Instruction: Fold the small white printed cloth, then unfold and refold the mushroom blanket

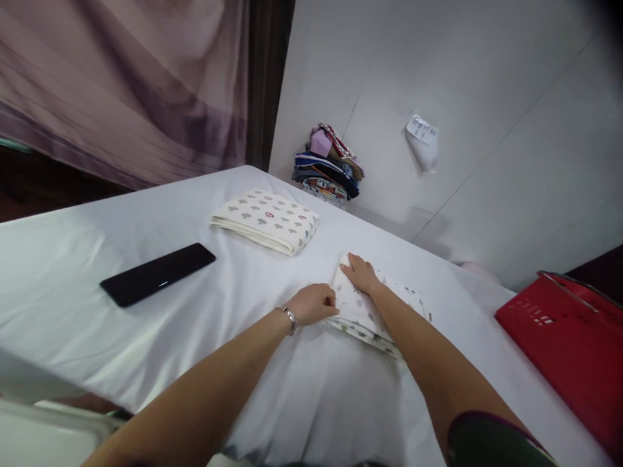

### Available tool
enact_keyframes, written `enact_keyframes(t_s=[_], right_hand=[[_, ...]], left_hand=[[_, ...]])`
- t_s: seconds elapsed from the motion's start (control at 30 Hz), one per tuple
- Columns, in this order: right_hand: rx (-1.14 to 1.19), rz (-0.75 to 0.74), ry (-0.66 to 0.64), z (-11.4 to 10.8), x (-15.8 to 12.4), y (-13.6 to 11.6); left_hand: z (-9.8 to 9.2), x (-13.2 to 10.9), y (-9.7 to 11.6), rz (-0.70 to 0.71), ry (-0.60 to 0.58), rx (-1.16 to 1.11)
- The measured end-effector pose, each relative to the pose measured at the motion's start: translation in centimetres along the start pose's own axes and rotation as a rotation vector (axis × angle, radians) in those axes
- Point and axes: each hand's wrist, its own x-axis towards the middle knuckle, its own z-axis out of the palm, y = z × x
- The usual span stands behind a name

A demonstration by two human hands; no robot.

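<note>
A white folded cloth [349,299] with a small dark print lies in front of me on the sheet-covered table. My left hand [314,303], with a silver watch or bracelet at the wrist, is closed at its near left corner, fingers curled on the edge. On top of the cloth, near its far left corner, my right hand [360,272] rests flat with the fingers spread a little. My right forearm hides part of the cloth. Farther back to the left sits another folded cloth [265,220], cream with grey and red heart-like motifs.
A black phone-like slab [158,274] lies on the white sheet [263,285] at the left. A red bag [564,344] stands at the right. Beyond the far edge are a pile of folded clothes [328,165] and a paper note [422,139]. A pinkish curtain [146,84] hangs at the back left.
</note>
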Motion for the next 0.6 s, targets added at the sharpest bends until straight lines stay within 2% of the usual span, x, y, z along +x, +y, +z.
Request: enact_keyframes(t_s=[0.2,0.43,0.53,0.6], right_hand=[[0.024,0.0,-0.029,0.2,0.4,0.6],[0.042,0.009,-0.079,-0.1,0.9,-0.2],[0.073,-0.006,-0.06,-0.9,0.0,0.3],[0.083,0.027,-0.024,-1.6,-1.4,1.8]], left_hand=[[0.1,0.0,0.2,-0.029,0.002,-0.021],[0.1,-0.1,0.0,-0.075,0.025,-0.058],[0.2,-0.1,0.0,-0.095,0.051,-0.049],[0.3,-0.1,0.1,-0.104,0.074,-0.04]])
